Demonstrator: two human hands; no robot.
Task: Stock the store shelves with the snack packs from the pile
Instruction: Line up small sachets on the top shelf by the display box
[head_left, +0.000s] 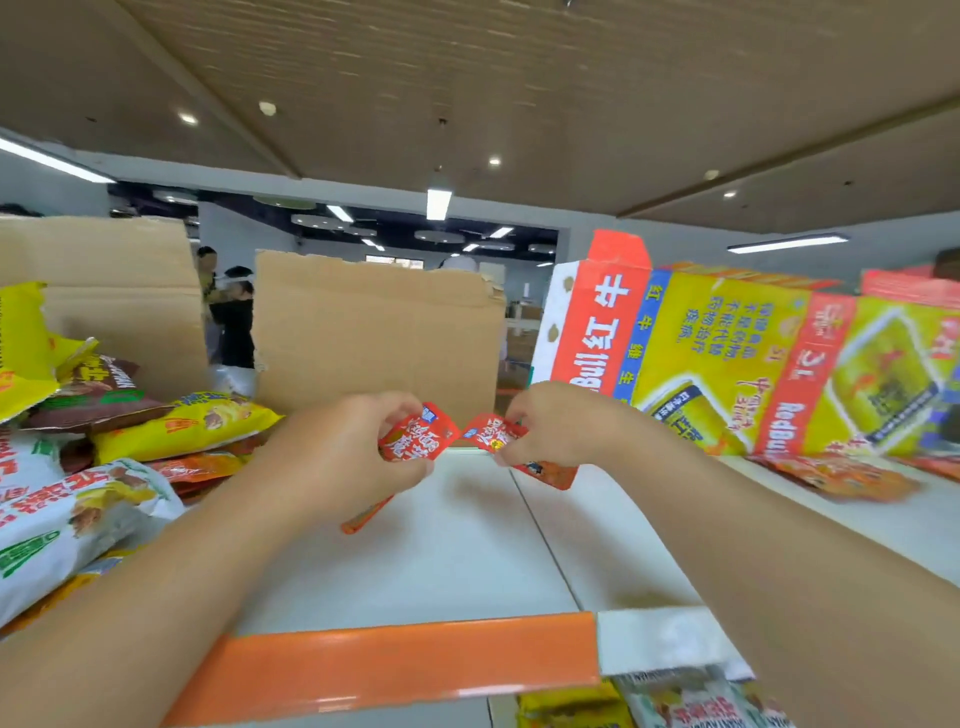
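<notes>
Left hand: the left hand (353, 447) is curled, thumb and fingers pinching a small red snack pack (418, 434) by its near edge. An orange-red strip (363, 514) shows beneath the palm, perhaps another pack.
Right hand: the right hand (550, 421) is also curled, its fingertips nipping a second red pack (491, 434). One more packet (550, 473) sticks out under its heel.
Where the packs are: both are held between the two hands, nearly touching, above the far part of the white shelf (467, 545), not yet set down.
Why held so: the edge grips keep the printed faces upright and outward, which suits standing the packs side by side at the back of the shelf. This is a judgement.
Behind the hands: a cardboard panel (374, 332) stands just beyond the fingers, likely as a backstop.
Outside the left hand: the pile of snack bags (156, 431) lies heaped within easy reach.
Outside the right hand: a Red Bull carton (701, 353) stands on its side, with flat orange packets (841, 475) before it.
Near the forearms: an orange rail (405, 660) edges the shelf.
Hard to tell: the palms hide how many packs each hand carries, the pack print is blurred, and the bags below the rail (675, 701) are cut off.
</notes>
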